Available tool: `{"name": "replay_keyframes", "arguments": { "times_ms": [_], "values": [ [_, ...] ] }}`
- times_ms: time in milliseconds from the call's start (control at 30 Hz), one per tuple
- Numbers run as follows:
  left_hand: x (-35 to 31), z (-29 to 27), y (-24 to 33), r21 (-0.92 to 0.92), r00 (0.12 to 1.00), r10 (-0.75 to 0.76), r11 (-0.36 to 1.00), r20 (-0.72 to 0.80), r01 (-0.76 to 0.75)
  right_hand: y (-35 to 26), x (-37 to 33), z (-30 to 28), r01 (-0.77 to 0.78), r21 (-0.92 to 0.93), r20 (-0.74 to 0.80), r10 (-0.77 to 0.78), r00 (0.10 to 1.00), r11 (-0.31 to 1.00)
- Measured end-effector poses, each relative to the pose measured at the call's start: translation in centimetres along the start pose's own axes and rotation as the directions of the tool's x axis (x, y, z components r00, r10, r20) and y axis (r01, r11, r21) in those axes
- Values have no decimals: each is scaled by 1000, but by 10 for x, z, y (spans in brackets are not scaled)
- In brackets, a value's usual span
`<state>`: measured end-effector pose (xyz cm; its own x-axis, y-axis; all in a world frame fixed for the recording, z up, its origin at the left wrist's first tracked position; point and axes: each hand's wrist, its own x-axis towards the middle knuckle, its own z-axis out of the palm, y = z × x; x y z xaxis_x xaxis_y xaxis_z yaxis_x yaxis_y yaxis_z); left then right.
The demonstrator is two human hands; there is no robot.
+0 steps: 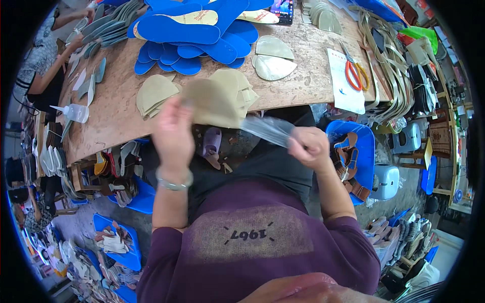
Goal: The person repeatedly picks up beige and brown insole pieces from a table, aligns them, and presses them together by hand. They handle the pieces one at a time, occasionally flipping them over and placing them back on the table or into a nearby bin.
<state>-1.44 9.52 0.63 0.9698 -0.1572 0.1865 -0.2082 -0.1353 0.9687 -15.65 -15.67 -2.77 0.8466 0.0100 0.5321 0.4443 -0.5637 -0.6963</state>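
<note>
My left hand (174, 134) is closed on a beige half-round piece (211, 105), held up just off the table's near edge. From the right side of that piece a strip of clear film (265, 130) stretches across to my right hand (309, 146), whose fingers pinch its end. The film is drawn taut and wrinkled between the two hands. Behind the held piece lies a stack of similar beige pieces (233, 83), partly hidden by it. Another beige stack (155, 95) rests to the left, and paler half-round pieces (274, 67) lie farther right.
Blue insoles (182, 30) are heaped at the far middle of the wooden table (308, 83). Orange-handled scissors (356, 76) lie on a white sheet at right, near hanging straps (389, 65). A squeeze bottle (76, 113) stands at left. A blue bin (371, 151) holds shoe parts.
</note>
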Motion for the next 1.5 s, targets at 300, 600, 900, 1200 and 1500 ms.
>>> {"name": "replay_keyframes", "arguments": {
  "times_ms": [300,600,900,1200,1500],
  "values": [
    [-10,11,6,-197,945,106,979,309,-46,16,-14,-30,-588,-310,-127,580,805,747],
    [-16,24,10,-310,892,42,944,449,112,-24,66,28,-458,280,74,457,886,843],
    [-34,21,22,159,830,505,823,235,-546,-39,70,35,-520,532,161,523,837,669],
    [-45,28,16,-9,885,275,956,376,-293,-46,63,39,-487,659,221,471,854,573],
    [-38,33,9,-37,800,312,939,512,-343,-37,60,48,-561,620,221,564,796,549]
  ]
}}
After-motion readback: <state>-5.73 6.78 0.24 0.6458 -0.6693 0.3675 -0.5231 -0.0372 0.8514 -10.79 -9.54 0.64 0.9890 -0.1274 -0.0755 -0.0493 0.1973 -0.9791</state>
